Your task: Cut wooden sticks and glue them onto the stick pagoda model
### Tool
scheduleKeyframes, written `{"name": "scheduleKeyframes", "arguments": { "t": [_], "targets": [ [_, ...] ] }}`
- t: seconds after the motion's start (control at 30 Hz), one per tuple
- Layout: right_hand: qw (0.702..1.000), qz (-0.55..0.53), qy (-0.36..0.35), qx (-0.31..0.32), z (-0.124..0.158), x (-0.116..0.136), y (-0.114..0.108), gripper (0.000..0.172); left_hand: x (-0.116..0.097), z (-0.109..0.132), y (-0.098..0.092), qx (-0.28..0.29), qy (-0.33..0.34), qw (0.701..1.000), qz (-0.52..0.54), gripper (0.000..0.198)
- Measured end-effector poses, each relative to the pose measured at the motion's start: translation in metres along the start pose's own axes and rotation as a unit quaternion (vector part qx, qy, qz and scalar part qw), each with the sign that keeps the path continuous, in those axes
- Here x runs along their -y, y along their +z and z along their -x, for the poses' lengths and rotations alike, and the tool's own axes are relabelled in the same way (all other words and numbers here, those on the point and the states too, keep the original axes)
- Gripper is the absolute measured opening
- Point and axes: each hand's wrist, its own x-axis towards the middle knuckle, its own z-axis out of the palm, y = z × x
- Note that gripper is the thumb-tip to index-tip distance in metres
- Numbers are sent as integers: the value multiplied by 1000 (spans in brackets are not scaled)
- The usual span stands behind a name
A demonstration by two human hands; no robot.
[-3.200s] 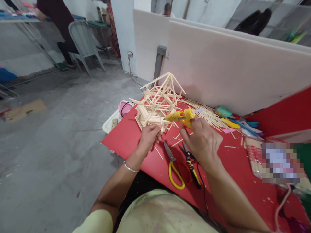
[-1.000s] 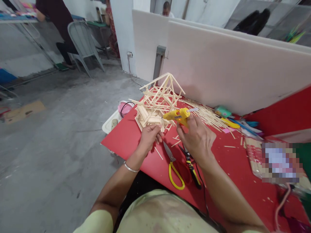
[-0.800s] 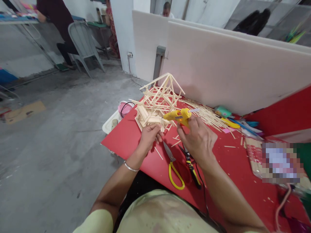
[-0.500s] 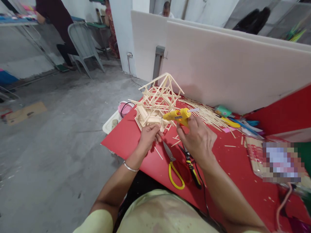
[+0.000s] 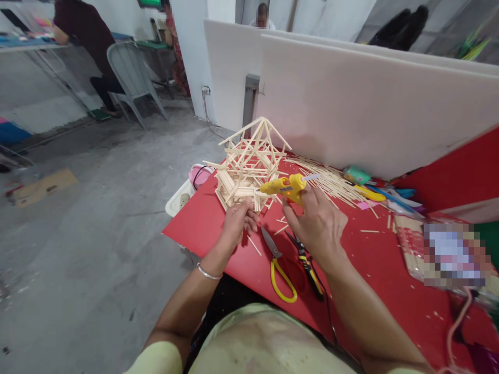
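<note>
A model house frame of thin wooden sticks (image 5: 255, 150), with a pointed roof frame, stands at the far left corner of the red table (image 5: 202, 223). Close against its front edge is my left hand (image 5: 237, 221), thumb and forefinger pinched, other fingers loosely bent; whatever lies between the fingertips is hidden. My right hand (image 5: 322, 221) grips a yellow glue gun (image 5: 283, 186), its nozzle pointing left at the model's front and a clear glue stick poking out behind. Below the hands lie scissors with yellow handles (image 5: 284, 280) and black-and-yellow pliers (image 5: 307, 265).
Loose sticks (image 5: 323, 179) are spread behind my right hand. Packaged sticks (image 5: 407, 246) lie at the right. A dark cord (image 5: 327, 311) runs down the table. White boards (image 5: 351, 98) stand behind it. A chair (image 5: 132, 72) and people are farther off.
My left thumb and forefinger have shifted slightly up along the model's front, and the other fingers have loosened. The glue gun's nozzle has moved slightly left. The whole view has shifted a little.
</note>
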Motion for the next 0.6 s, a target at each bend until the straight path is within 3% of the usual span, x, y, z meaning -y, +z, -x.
{"name": "scheduleKeyframes", "arguments": {
  "t": [0.2,0.47,0.6],
  "targets": [
    [1000,1,16,4,3,-3,-1,40,6,4,-3,17,0,1000,-8,42],
    [999,-11,36,-32,12,-12,-1,42,10,11,-5,-3,2,1000,-7,40],
    [989,-111,93,21,21,-24,-4,46,15,17,-7,-13,4,1000,-4,42]
  ]
}}
